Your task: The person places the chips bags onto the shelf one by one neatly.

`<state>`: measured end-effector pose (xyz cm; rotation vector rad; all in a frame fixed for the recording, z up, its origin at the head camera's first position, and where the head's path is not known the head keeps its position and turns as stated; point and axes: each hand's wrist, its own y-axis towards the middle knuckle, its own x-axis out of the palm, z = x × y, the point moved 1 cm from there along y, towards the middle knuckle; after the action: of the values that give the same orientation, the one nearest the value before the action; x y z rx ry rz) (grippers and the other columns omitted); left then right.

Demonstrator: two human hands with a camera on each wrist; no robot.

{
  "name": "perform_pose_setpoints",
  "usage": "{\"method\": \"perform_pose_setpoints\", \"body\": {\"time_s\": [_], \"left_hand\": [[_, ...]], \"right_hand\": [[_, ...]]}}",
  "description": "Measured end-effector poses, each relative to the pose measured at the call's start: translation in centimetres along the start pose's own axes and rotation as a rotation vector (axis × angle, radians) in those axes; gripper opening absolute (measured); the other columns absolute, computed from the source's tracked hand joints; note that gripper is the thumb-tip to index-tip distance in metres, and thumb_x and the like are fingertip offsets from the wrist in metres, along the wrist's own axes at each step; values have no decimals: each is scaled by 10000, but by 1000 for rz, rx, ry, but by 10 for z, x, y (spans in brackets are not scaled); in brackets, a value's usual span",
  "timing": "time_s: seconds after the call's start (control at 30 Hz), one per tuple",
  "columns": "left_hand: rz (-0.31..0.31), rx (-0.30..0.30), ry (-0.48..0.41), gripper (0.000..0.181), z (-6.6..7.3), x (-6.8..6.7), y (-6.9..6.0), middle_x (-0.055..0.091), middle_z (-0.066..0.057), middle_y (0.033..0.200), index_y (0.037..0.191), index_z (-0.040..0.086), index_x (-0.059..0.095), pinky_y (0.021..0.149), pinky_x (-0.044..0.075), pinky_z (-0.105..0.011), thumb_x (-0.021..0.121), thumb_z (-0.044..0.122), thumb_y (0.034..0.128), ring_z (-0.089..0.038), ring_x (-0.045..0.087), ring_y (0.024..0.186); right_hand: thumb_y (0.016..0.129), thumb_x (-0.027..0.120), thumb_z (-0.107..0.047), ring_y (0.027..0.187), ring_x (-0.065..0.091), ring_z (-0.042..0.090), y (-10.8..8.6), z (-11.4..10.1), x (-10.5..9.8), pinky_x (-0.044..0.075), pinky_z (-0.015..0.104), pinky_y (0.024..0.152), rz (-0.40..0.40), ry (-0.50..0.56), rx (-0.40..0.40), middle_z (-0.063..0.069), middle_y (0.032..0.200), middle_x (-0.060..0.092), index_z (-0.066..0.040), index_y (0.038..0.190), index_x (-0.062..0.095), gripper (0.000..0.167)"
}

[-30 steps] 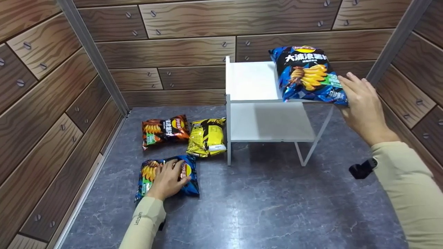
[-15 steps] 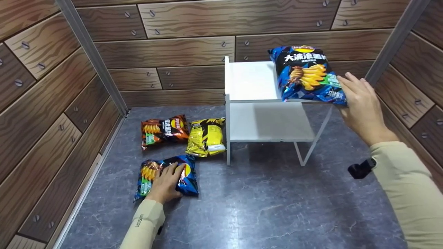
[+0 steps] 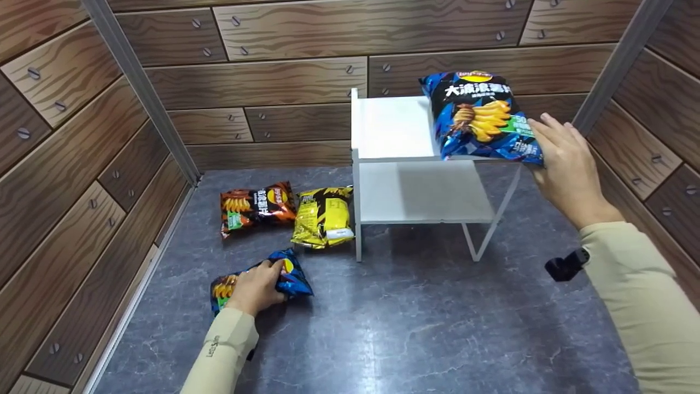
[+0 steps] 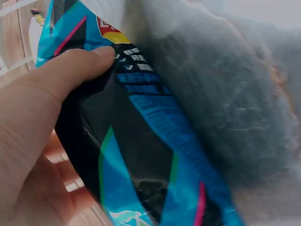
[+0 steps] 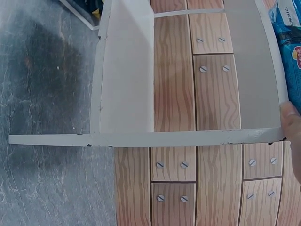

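A blue chip bag (image 3: 295, 276) on the floor at the left is gripped by my left hand (image 3: 256, 290), its near side tilted up. In the left wrist view my thumb lies on one face of the blue bag (image 4: 141, 155) and the fingers are behind it. Another blue bag (image 3: 476, 117) lies on the upper shelf (image 3: 394, 128) of a white rack, at its right side. My right hand (image 3: 569, 169) is against that bag's right end; in the right wrist view the thumb of the hand (image 5: 292, 136) touches the rack's edge, most of the hand out of frame.
An orange-brown chip bag (image 3: 260, 207) and a yellow one (image 3: 324, 218) lie on the floor left of the rack, the yellow one beside its left leg. The rack's lower shelf (image 3: 421, 191) is bare. Wood-patterned walls (image 3: 284, 33) stand behind and at both sides.
My left hand has closed round the blue floor bag, whose near side has tilted up and bunched. The right hand and the shelf bag have stayed in place while the view shifted slightly.
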<state>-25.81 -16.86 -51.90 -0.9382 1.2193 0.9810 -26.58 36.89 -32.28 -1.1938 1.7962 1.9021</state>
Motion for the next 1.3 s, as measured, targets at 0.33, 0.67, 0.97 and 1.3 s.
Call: {"method": "perform_pose_setpoints", "body": {"time_s": [0.33,0.67,0.97,1.3], "left_hand": [[-1,-198,29,720,28,-2,8,650,-238,1069,1210,-25,608,773,564,-562,794,512,768,-410,673,863],[-65,-339,-28,967,41,3,12,565,-326,1215,1305,-106,550,841,556,-568,490,754,868,-474,601,1071],[-117,-378,-266,959,33,4,15,375,-397,1438,1471,-98,359,1078,394,-628,433,694,935,-550,402,1323],[-140,-250,-486,797,11,3,5,259,-331,1565,1560,-11,210,1171,289,-615,489,491,1007,-491,287,1440]], "right_hand": [[765,706,74,1397,450,344,0,0,0,278,520,1207,-1,-1,2,215,1394,574,39,1378,540,636],[767,717,76,1373,473,354,0,-2,2,301,527,1191,6,-5,4,226,1373,585,53,1363,547,620],[786,724,50,1370,476,358,0,-1,1,306,525,1190,2,-6,17,220,1382,581,45,1370,545,611],[773,724,71,1370,474,364,0,0,3,302,511,1198,-1,1,17,229,1384,576,51,1378,534,634]]}}
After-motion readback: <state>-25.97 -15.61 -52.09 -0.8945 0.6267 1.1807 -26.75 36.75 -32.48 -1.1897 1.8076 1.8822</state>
